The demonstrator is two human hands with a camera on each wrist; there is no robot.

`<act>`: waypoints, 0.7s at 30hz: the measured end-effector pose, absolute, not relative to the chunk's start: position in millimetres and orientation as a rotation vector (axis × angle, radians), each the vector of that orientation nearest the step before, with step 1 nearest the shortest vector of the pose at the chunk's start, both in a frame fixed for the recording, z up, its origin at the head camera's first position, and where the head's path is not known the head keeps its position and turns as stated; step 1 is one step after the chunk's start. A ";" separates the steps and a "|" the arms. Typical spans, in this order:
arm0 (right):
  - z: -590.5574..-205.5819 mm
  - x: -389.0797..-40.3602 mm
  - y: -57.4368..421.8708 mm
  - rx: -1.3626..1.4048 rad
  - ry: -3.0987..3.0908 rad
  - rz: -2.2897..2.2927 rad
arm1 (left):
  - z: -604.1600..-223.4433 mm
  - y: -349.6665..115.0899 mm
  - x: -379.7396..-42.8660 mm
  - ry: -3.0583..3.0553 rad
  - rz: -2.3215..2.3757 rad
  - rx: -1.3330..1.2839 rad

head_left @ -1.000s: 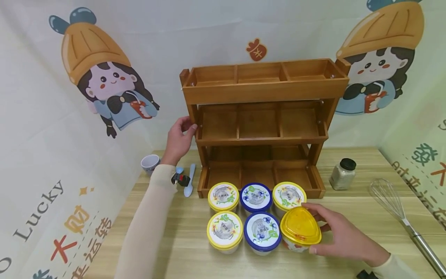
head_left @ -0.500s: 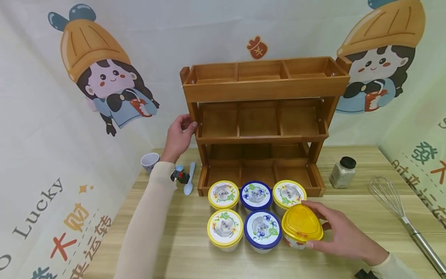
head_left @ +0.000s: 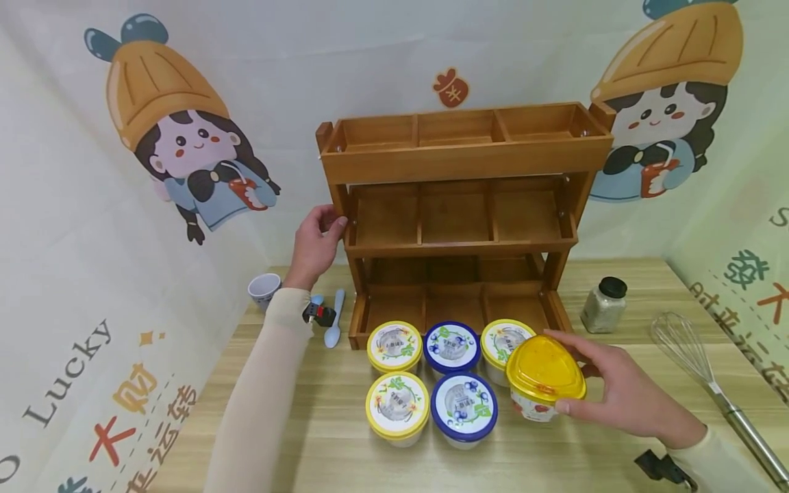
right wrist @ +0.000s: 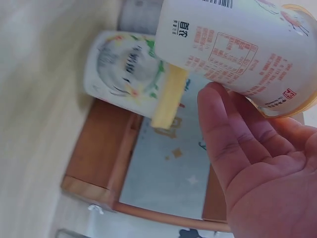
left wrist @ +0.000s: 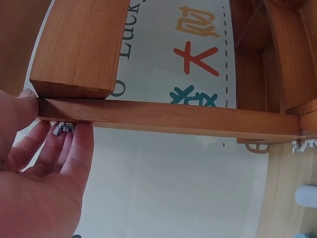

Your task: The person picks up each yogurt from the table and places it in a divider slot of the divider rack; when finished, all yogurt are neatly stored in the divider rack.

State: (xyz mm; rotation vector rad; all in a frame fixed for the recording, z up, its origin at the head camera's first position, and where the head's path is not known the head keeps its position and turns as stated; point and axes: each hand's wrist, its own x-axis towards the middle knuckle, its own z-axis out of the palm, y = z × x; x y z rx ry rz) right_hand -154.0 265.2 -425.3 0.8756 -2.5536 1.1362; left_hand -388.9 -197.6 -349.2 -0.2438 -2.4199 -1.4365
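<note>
My right hand [head_left: 622, 394] holds a yogurt cup [head_left: 545, 373] with a domed yellow lid between thumb and fingers. In the right wrist view, the printed wall of this cup [right wrist: 218, 44] shows above my fingers. On the left, my left hand [head_left: 317, 246] grips the side upright of a brown three-tier wooden rack [head_left: 468, 164]. The left wrist view shows thumb and fingers on opposite sides of that upright [left wrist: 173, 116]. Before the rack stand several round cups, with yellow lids [head_left: 397, 404] and blue lids [head_left: 464, 407].
A glass jar [head_left: 604, 306] with a black lid and a whisk [head_left: 715, 390] lie to the right. A small bowl [head_left: 265, 289] and a pale blue spoon [head_left: 333, 322] are at the left. A patterned cloth [head_left: 382, 55] hangs behind the rack.
My right hand has raised the yellow-lidded yogurt cup and shifted it right, leaving a wider gap beside the front blue-lidded cup. My left hand stays on the rack's upright.
</note>
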 end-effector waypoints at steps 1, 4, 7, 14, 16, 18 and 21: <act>-422.5 -155.4 265.5 0.875 -2.542 1.125 | -349.3 -197.7 -388.6 -2.419 -1.435 -0.244; -414.0 -159.9 266.6 0.861 -2.529 1.104 | -349.5 -197.8 -388.5 -2.410 -1.431 -0.252; -406.5 -164.6 268.0 0.825 -2.544 1.112 | -349.9 -197.6 -389.0 -2.402 -1.431 -0.258; -392.7 -179.3 270.9 0.776 -2.561 1.125 | -350.5 -199.4 -389.5 -2.411 -1.446 -0.245; -390.0 -183.7 271.8 0.747 -2.561 1.118 | -351.0 -200.0 -389.3 -2.417 -1.455 -0.238; -387.9 -188.0 273.1 0.703 -2.566 1.110 | -351.0 -200.2 -389.2 -2.419 -1.461 -0.239; -386.2 -194.7 275.6 0.647 -2.572 1.091 | -350.7 -199.9 -389.5 -2.419 -1.468 -0.245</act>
